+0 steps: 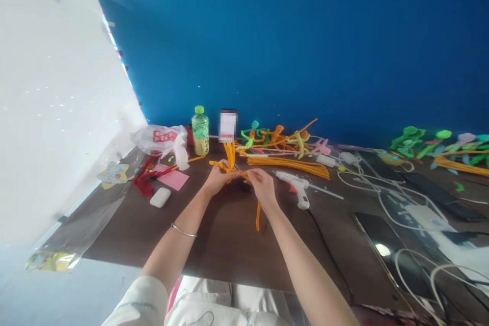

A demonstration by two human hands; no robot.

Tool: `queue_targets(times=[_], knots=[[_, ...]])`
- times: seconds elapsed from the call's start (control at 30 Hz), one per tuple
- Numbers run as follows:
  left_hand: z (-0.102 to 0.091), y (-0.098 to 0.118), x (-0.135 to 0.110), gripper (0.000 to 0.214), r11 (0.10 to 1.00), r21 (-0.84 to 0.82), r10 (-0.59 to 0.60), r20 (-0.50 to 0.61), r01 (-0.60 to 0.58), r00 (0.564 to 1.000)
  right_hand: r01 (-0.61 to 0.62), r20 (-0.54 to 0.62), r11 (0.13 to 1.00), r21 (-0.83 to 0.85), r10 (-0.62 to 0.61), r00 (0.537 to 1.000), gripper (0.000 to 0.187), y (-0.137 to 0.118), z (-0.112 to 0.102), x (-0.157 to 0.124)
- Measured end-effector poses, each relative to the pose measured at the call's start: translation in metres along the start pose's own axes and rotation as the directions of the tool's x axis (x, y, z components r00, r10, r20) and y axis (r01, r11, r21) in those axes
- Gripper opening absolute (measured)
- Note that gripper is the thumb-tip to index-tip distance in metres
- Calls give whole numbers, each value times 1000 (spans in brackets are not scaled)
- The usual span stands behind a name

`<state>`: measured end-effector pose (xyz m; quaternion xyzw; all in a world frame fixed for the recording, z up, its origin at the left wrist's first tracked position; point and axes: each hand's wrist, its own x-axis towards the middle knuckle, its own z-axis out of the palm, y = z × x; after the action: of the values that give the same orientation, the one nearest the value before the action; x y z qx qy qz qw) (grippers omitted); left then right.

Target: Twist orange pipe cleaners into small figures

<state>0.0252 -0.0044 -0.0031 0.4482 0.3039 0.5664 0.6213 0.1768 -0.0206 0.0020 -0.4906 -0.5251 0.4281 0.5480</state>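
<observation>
Orange pipe-cleaner bundle (pixel 230 157) mid tabletop (pixel 229 249), L hand (pixel 217 179) grip closed on it, R hand (pixel 263 187) grip pinching it too, one strand hanging near; glue gun (pixel 297 187) just right, green bottle (pixel 200 132) far left.

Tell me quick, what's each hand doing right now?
Left hand: closed, holding the orange pipe cleaners.
Right hand: closed, pinching the same orange pipe cleaners.
</observation>
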Motion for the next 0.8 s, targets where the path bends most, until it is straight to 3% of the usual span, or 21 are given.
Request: queue_targets(times=[0.33,0.47,0.67,0.8], knots=[[4,-2,-2,49,983,-114,-147,-27,143,989,-120,5,983,143,120,993,32,-7,1,-3],[3,-3,-2,50,984,-105,-146,-42,141,988,-241,40,935,261,238,970,28,-8,-1,-2],[7,-2,-2,47,973,-181,-152,-39,143,988,-455,206,744,489,408,889,17,-8,0,-3],[11,-6,-2,45,983,-175,-68,-74,54,995,-464,181,771,436,430,885,16,-5,13,-10]])
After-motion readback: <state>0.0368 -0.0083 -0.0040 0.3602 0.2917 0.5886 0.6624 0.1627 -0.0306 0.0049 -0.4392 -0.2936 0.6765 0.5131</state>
